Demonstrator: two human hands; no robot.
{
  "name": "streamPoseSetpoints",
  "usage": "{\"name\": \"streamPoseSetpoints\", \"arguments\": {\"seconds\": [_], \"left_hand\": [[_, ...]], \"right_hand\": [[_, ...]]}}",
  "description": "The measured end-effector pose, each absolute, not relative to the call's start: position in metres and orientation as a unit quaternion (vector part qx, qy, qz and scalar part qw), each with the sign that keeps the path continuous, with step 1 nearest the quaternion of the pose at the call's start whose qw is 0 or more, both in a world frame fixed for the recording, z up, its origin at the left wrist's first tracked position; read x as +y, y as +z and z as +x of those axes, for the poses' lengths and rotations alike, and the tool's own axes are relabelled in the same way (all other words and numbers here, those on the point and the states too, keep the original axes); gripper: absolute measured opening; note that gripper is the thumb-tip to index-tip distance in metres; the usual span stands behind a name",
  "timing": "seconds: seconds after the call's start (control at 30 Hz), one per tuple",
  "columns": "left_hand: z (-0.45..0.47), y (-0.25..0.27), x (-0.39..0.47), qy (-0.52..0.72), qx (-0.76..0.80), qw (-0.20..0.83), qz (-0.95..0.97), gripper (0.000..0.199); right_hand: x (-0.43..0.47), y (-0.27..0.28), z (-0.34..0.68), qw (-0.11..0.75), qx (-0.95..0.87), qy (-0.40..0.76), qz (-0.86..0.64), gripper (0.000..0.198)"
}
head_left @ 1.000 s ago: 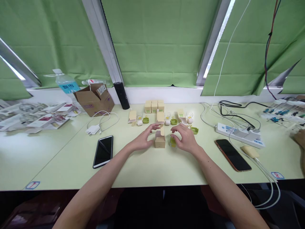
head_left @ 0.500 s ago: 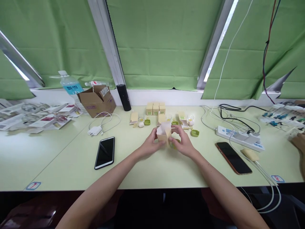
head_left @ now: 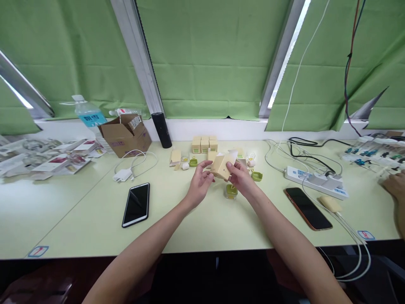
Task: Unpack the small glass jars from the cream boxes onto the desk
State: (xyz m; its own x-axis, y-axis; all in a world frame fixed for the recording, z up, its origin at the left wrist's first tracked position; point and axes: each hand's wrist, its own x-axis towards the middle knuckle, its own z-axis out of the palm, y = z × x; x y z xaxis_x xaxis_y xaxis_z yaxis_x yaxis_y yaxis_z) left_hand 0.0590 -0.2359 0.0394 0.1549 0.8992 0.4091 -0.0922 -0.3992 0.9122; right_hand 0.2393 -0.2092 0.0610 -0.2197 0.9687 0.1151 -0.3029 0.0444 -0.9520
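A small beige cardboard box (head_left: pixel 222 165), tilted with its flaps up, is held above the table between both hands. My left hand (head_left: pixel 201 181) grips its left side, fingers curled at the lower edge. Closed on its right side is my right hand (head_left: pixel 242 177), thumb on the outer face. On the table just below stands a small clear container with a green lid (head_left: pixel 231 191). Behind the hands lie another opened box (head_left: pixel 175 157), a green lid piece (head_left: pixel 193 162), a white cylindrical piece (head_left: pixel 185 166) and, to the right, a green tray-like part (head_left: pixel 256 176).
Three closed beige boxes (head_left: pixel 204 145) stand at the back. One phone (head_left: pixel 136 204) lies left, another phone (head_left: pixel 308 208) right, near a power strip (head_left: pixel 316 182) with cables. A brown carton (head_left: pixel 125 135) and black bottle (head_left: pixel 161 130) stand back left. Another person's hand (head_left: pixel 395 185) is at far right.
The box in my hands has gone from upright to tilted and risen a little. The green-lidded container below it now shows clearly. The view has shifted slightly.
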Motion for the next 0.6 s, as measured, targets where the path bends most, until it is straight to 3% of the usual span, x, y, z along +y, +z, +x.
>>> {"name": "streamPoseSetpoints", "arguments": {"seconds": [0.17, 0.27, 0.47, 0.6], "left_hand": [[0.061, 0.036, -0.246, 0.538, 0.343, 0.286, 0.714, 0.067], [0.065, 0.034, -0.247, 0.544, 0.368, 0.210, 0.725, 0.065], [0.067, 0.039, -0.246, 0.638, 0.326, 0.381, 0.585, 0.055], [0.068, 0.039, -0.251, 0.618, 0.309, 0.443, 0.571, 0.057]], "right_hand": [[-0.214, 0.064, 0.237, 0.550, -0.532, 0.533, -0.361, 0.053], [-0.218, 0.065, 0.234, 0.550, -0.551, 0.505, -0.373, 0.054], [-0.230, 0.069, 0.233, 0.543, -0.554, 0.564, -0.283, 0.059], [-0.234, 0.073, 0.234, 0.521, -0.566, 0.565, -0.298, 0.052]]}}
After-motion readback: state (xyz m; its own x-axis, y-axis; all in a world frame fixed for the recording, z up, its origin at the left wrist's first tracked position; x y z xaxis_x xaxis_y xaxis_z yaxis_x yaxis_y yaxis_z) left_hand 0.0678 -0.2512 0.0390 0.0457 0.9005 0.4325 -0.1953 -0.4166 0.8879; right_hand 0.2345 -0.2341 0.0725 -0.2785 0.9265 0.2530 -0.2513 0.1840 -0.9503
